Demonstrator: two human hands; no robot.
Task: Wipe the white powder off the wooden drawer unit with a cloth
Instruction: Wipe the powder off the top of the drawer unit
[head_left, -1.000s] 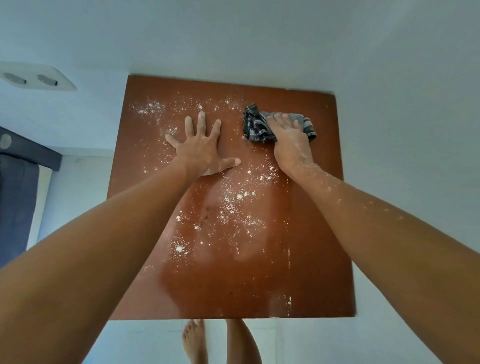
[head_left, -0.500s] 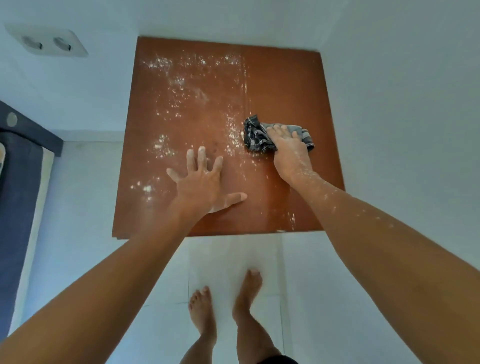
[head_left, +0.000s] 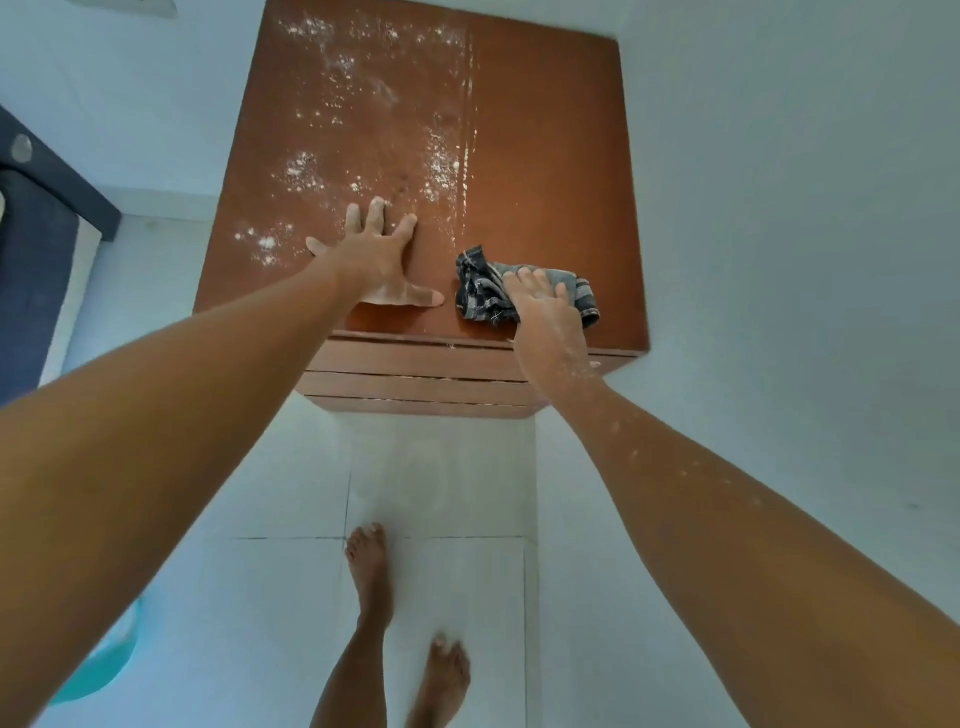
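Head view: reddish-brown wooden drawer unit (head_left: 550, 171) stands on white tiled floor (head_left: 441, 483) against pale wall. Scattered white powder (head_left: 306, 174) covers left half of top; right half bare. Left hand (head_left: 376, 260) flat on top, fingers splayed, holding nothing. Right hand (head_left: 540, 306) presses crumpled dark checked cloth (head_left: 480, 293) near front edge, fingers spread over it, not closed around it. Bare feet below.
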